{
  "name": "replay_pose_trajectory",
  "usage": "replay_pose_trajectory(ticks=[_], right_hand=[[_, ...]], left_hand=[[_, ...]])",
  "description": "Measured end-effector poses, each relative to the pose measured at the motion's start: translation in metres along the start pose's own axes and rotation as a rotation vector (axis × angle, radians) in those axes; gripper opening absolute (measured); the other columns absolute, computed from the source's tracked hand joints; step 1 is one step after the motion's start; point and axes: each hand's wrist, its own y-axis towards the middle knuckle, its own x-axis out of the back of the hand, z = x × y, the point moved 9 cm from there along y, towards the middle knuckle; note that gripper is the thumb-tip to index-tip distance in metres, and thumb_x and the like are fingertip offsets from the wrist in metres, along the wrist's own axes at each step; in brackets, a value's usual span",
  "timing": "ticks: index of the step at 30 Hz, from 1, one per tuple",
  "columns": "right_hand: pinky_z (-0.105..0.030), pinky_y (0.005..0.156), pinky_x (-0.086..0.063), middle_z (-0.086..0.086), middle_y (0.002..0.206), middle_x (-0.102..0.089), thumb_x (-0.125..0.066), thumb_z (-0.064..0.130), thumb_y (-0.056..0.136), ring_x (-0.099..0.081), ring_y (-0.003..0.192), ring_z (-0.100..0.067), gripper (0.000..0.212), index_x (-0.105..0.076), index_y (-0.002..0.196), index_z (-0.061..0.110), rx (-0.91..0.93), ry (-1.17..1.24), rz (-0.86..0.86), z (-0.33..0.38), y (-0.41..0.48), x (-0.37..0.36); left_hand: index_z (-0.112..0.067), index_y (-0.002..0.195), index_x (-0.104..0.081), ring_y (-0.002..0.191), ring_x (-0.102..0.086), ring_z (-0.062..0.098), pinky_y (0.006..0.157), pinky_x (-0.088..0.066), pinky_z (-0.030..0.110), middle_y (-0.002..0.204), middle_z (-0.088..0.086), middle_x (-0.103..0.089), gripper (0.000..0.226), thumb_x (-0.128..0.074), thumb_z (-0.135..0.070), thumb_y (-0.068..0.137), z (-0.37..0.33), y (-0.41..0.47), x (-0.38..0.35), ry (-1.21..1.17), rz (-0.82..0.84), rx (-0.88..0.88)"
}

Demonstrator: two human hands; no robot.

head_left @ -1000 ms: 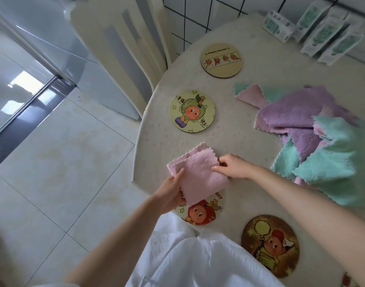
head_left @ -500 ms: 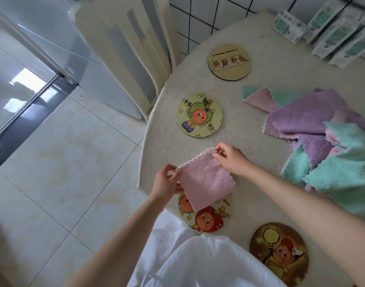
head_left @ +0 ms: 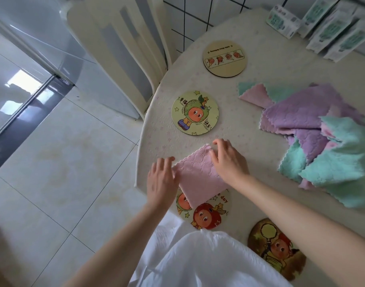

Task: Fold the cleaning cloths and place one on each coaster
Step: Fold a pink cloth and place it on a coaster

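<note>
– Near the worktop (head_left: 177, 146) edge, where's the pink cloth (head_left: 198, 179)?
– Folded, half over 1 coaster (head_left: 208, 216). At its left side the left hand (head_left: 161, 181) rests straight-fingered, grip apart; the right hand (head_left: 229, 162) presses its far corner, grip apart too.

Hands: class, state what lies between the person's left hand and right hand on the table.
The pink cloth, seen in the head view. The left hand touches its left edge; the right hand rests on its right side.
</note>
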Motion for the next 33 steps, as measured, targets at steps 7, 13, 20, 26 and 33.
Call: replay_pose_trajectory(ticks=[7, 13, 20, 26, 33], right_hand=[[-0.036, 0.072, -0.051, -0.011, 0.123, -0.048, -0.052, 0.037, 0.088, -0.052, 0.101, -0.025, 0.045, -0.043, 0.128, 0.017, 0.138, -0.244, -0.052, 0.0, -0.054, -0.023], [-0.038, 0.074, -0.047, -0.005, 0.112, -0.055, -0.055, 0.042, 0.085, -0.053, 0.097, -0.025, 0.038, -0.054, 0.113, 0.016, 0.011, -0.224, -0.106, -0.034, -0.075, -0.019], [-0.037, 0.065, -0.046, -0.004, 0.094, -0.059, -0.066, 0.036, 0.08, -0.056, 0.083, -0.027, 0.024, -0.061, 0.093, 0.017, -0.089, -0.182, -0.115, -0.044, -0.082, -0.013], [-0.035, 0.069, -0.048, -0.006, 0.097, -0.061, -0.056, 0.026, 0.091, -0.056, 0.086, -0.024, 0.016, -0.055, 0.097, 0.011, -0.243, 0.12, -0.007, -0.054, -0.083, -0.025], [-0.034, 0.076, -0.049, -0.004, 0.096, -0.057, -0.056, 0.04, 0.086, -0.055, 0.089, -0.022, 0.025, -0.054, 0.093, 0.016, -0.405, 0.311, 0.173, -0.066, -0.075, -0.035]], left_hand=[[-0.019, 0.144, -0.037, 0.141, -0.027, 0.029, 0.115, -0.025, 0.05, 0.152, 0.002, -0.033, 0.062, -0.055, -0.044, 0.09, -0.042, -0.033, -0.045, 0.186, 0.206, -0.559], [-0.019, 0.142, -0.041, 0.139, -0.031, 0.024, 0.115, -0.024, 0.041, 0.15, -0.003, -0.036, 0.06, -0.047, -0.05, 0.091, -0.031, -0.029, -0.034, 0.149, 0.189, -0.488], [-0.011, 0.101, -0.071, 0.097, -0.058, 0.024, 0.076, -0.054, 0.039, 0.108, 0.0, -0.066, 0.017, -0.062, -0.018, 0.089, -0.01, -0.004, -0.009, -0.081, 0.058, -0.254], [-0.011, 0.092, -0.059, 0.082, -0.056, 0.02, 0.066, -0.046, 0.025, 0.094, 0.002, -0.057, 0.01, -0.066, -0.013, 0.085, -0.001, 0.021, -0.014, -0.137, 0.189, 0.042], [-0.011, 0.098, -0.061, 0.083, -0.055, 0.018, 0.058, -0.047, 0.023, 0.094, 0.005, -0.06, 0.026, -0.072, -0.017, 0.075, 0.014, 0.029, -0.033, -0.122, 0.518, 0.352]])
